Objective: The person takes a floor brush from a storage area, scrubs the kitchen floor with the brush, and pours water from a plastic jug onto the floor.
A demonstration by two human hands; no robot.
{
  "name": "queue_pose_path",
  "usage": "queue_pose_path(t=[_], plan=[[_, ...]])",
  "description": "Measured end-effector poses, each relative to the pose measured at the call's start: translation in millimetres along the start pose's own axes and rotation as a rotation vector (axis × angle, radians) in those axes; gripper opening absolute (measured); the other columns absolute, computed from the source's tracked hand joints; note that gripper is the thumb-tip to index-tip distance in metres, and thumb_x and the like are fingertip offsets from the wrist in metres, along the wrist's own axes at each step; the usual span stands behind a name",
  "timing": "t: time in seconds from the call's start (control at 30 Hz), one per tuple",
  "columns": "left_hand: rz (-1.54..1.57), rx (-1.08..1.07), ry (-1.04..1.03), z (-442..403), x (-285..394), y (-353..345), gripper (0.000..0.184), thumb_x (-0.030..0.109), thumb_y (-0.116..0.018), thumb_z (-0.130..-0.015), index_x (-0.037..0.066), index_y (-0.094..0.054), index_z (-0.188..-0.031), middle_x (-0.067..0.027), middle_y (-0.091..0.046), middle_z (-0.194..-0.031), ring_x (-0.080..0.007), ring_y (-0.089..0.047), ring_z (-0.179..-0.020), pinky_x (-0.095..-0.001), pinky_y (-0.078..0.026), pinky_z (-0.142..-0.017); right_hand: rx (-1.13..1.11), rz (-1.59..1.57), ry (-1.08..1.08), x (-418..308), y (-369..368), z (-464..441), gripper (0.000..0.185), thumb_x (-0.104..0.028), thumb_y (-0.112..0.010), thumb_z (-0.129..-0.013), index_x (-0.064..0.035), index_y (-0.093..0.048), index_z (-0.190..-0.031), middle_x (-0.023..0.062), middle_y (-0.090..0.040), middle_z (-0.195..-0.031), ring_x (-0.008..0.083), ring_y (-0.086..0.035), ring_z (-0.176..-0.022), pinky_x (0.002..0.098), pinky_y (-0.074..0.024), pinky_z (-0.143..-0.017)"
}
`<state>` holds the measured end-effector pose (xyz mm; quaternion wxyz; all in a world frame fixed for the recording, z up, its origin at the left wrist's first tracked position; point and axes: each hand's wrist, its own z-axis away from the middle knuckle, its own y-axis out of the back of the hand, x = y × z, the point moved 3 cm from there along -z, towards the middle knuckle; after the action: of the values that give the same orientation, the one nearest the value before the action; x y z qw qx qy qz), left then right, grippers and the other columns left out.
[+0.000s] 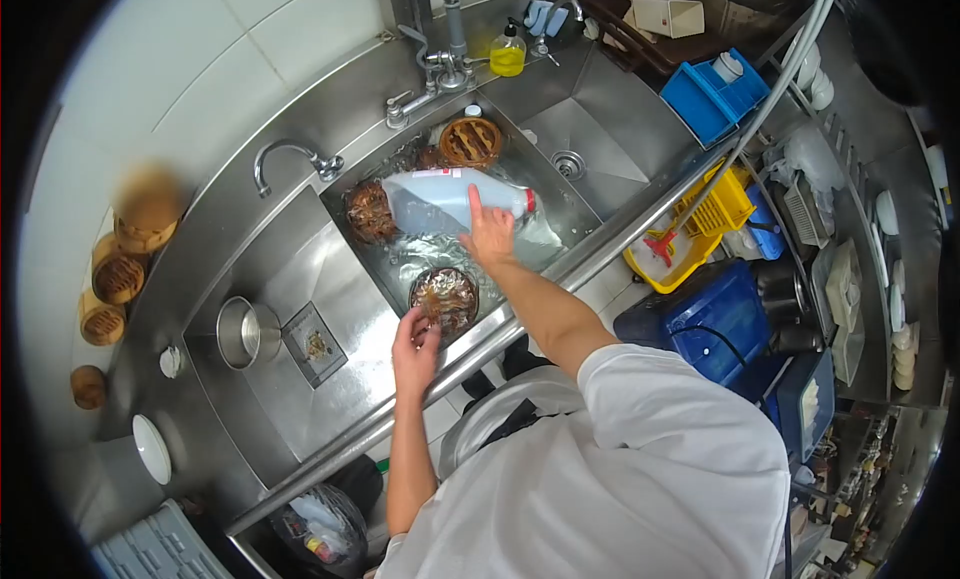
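Note:
A large translucent plastic jug (425, 201) with a red cap lies on its side in the water of the middle sink basin. My right hand (490, 232) is over its cap end, index finger stretched along the jug and the other fingers loosely apart. At the basin's near edge is a round basket (446, 297) with a dark rim and a shiny, wet-looking inside. My left hand (415, 351) has its fingers bent around that rim. More round woven baskets, one brown (370, 211) and one with wooden slats (470, 142), sit partly in the water around the jug.
The left basin holds a metal pot (240, 332) beside a square drain (314, 345). Bamboo steamers (118, 269) stand along the wall. Faucets (290, 164) and a yellow soap bottle (508, 54) line the back. A steel rail (470, 349) runs along the front; blue (712, 97) and yellow bins are at right.

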<state>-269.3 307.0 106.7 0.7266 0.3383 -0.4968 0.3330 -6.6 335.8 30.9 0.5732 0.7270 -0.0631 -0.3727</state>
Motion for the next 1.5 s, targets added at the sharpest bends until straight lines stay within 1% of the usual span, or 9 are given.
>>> queue_pose_path(t=[0.17, 0.37, 0.57, 0.63, 0.73, 0.97, 1.3, 1.43, 1.5], plan=[[0.103, -0.021, 0.364, -69, -65, -52, 0.089, 0.027, -0.075, -0.083, -0.007, -0.025, -0.149, -0.0265, -0.047, -0.141, -0.0303, -0.047, -0.131, -0.0383, -0.035, -0.109, 0.08, 0.412, 0.341, 49, 1, -20, 0.105, -0.023, -0.078, -0.075, -0.0177, -0.012, -0.157, 0.0102, -0.06, -0.105, 0.0275, -0.052, -0.101, 0.0455, -0.031, -0.099], [-0.797, -0.237, 0.359, -92, -84, -75, 0.119, 0.052, -0.081, -0.07, 0.017, -0.006, -0.157, -0.0326, 0.008, -0.157, -0.0512, -0.01, -0.144, -0.0466, -0.023, -0.118, -0.149, -0.125, -0.188, 34, 43, -31, 0.104, -0.034, -0.078, -0.07, -0.0212, -0.018, -0.155, 0.015, -0.065, -0.109, 0.0322, -0.055, -0.106, 0.045, -0.0279, -0.097], [-1.134, -0.407, 0.016, -158, -126, -61, 0.108, 0.063, -0.074, -0.069, 0.001, -0.033, -0.148, -0.0378, -0.035, -0.145, -0.0481, -0.035, -0.137, -0.0489, -0.033, -0.113, -0.063, -0.658, -0.486, 34, 134, -32, 0.081, -0.032, -0.078, -0.065, -0.0158, -0.047, -0.138, 0.0124, -0.058, -0.132, 0.0318, -0.048, -0.13, 0.0503, -0.0188, -0.114], [-0.82, -0.544, 0.078, -188, -98, -66, 0.066, 0.044, -0.071, -0.078, -0.002, -0.061, -0.125, -0.0234, -0.069, -0.108, -0.0352, -0.069, -0.091, -0.044, -0.055, -0.081, 0.03, -0.809, -0.5, 37, 171, -6, 0.083, -0.027, -0.079, -0.063, -0.0111, -0.047, -0.138, 0.0147, -0.054, -0.134, 0.0308, -0.048, -0.129, 0.0418, -0.0325, -0.109], [0.187, -0.33, 0.097, -217, -13, -89, 0.017, 0.018, -0.06, -0.092, 0.004, -0.064, -0.099, -0.0042, -0.065, -0.075, -0.0114, -0.06, -0.062, -0.0237, -0.045, -0.052, 0.205, -1.06, -0.538, 54, 226, 35, 0.084, -0.021, -0.079, -0.064, -0.0072, -0.045, -0.139, 0.018, -0.056, -0.128, 0.0295, -0.051, -0.123, 0.0368, -0.0423, -0.1], [0.029, -0.487, -0.116, -211, 126, -156, 0.026, 0.033, -0.065, -0.094, 0.009, -0.062, -0.084, -0.0001, -0.063, -0.076, -0.0069, -0.056, -0.068, -0.0212, -0.038, -0.061, 0.444, -1.367, -0.66, 103, 321, 197, 0.083, -0.014, -0.078, -0.072, -0.0064, -0.036, -0.143, 0.0115, -0.058, -0.106, 0.017, -0.055, -0.088, 0.0316, -0.0481, -0.074], [-0.312, -0.543, -1.008, -27, 92, -269, 0.01, -0.001, -0.058, -0.088, -0.001, -0.063, -0.097, -0.015, -0.062, -0.108, -0.0252, -0.061, -0.092, -0.0325, -0.05, -0.073, 0.933, -0.791, -1.401, 312, 230, 499, 0.088, -0.025, -0.078, -0.068, -0.0183, -0.036, -0.145, 0.0196, -0.059, -0.122, 0.0322, -0.056, -0.114, 0.039, -0.0434, -0.098], [-0.42, -0.911, -1.027, 45, 50, -334, 0.008, 0.0, -0.059, -0.089, -0.001, -0.064, -0.095, -0.0129, -0.065, -0.095, -0.0228, -0.063, -0.084, -0.0309, -0.051, -0.072, 0.895, -0.595, -1.689, 376, 199, 572, 0.09, -0.033, -0.075, -0.067, -0.0179, -0.033, -0.146, 0.0221, -0.06, -0.124, 0.0349, -0.058, -0.116, 0.0468, -0.034, -0.104], [-0.59, -1.004, -0.599, 53, 14, -344, 0.008, 0.002, -0.061, -0.089, -0.002, -0.064, -0.096, -0.0107, -0.065, -0.093, -0.018, -0.062, -0.077, -0.0288, -0.051, -0.068, 0.889, -0.546, -1.75, 416, 160, 600, 0.091, -0.035, -0.074, -0.069, -0.0179, -0.031, -0.146, 0.022, -0.061, -0.123, 0.0354, -0.058, -0.115, 0.0484, -0.0301, -0.105]])
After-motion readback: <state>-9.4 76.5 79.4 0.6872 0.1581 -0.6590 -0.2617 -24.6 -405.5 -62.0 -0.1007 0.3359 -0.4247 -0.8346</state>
